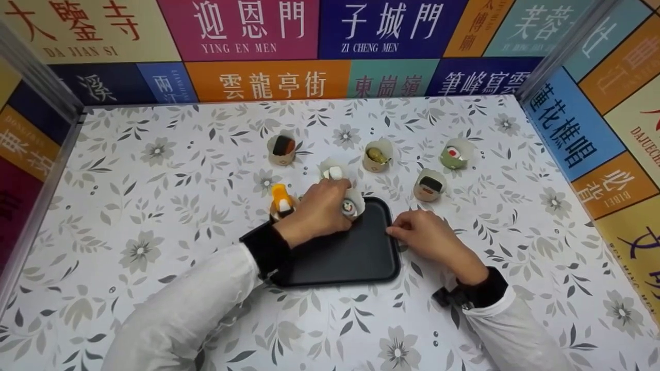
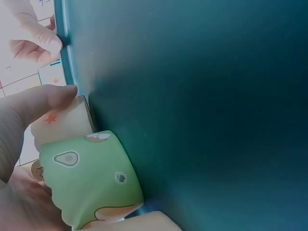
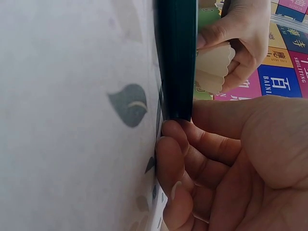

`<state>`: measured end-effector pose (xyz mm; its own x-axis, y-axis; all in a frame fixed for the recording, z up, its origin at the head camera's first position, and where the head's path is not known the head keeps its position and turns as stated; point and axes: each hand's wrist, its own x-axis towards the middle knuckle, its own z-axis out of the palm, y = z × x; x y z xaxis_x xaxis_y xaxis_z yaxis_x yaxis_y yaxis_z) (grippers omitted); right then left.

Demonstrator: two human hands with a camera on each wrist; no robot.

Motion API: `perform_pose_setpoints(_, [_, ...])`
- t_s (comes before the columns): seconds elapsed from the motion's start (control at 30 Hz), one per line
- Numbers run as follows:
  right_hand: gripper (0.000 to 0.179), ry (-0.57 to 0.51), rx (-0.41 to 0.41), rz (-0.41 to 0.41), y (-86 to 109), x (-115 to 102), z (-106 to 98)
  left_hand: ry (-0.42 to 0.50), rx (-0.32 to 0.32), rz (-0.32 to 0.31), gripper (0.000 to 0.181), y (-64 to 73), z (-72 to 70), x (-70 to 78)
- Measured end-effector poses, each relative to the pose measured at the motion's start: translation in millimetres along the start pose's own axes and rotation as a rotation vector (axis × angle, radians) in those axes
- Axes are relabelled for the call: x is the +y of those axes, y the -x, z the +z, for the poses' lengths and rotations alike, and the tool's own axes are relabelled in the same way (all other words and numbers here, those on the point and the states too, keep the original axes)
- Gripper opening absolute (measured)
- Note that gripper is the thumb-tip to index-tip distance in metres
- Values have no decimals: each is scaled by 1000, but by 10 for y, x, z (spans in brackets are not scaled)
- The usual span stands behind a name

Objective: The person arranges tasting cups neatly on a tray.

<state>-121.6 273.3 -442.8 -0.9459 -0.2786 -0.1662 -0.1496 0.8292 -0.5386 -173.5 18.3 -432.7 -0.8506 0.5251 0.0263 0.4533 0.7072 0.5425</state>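
A black tray (image 1: 340, 263) lies on the table in front of the person. At its far right part, the left hand (image 1: 317, 208) grips a cream paper cup (image 1: 356, 202) that has a round sushi piece in it; the left wrist view shows the thumb against this cup (image 2: 65, 122). Right beside it stands a green paper cup (image 2: 91, 175) with an avocado print. My right hand (image 1: 430, 234) pinches the tray's right edge, and in the right wrist view its thumb (image 3: 216, 115) is on the upper side of the rim, fingers low beside it.
A cup with an orange-topped sushi piece (image 1: 281, 198) stands at the tray's far left. Beyond the tray are cups with a white piece (image 1: 334, 172), a dark-wrapped piece (image 1: 282, 149), a yellowish piece (image 1: 377, 156), another dark-wrapped piece (image 1: 429, 185) and a green cup (image 1: 454, 157).
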Motion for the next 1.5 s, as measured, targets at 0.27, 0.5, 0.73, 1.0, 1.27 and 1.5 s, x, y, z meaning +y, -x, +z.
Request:
perform_pose_setpoints(0.27, [21,4,4,-10,3,10,3,-5,-3,24,63,39,-4,-9])
perform_pose_setpoints(0.5, [20,12,5,-14,9,15,1,-22,18,50,53,50,-8,-15])
perform_pose_setpoints(0.73, [19,2,-3,4,12,14,3,-32,28,96,60,100,-27,-1])
perform_pose_setpoints(1.0, [19,-2,-8,13,15,15,-2,-17,67,142,69,248,-231,57])
perform_pose_setpoints(1.27, [22,-6,-5,-15,9,12,-5,21,253,162,60,546,-504,56])
perform_pose_setpoints(1.5, [23,5,5,-26,6,9,-6,68,406,145,53,782,-659,-205])
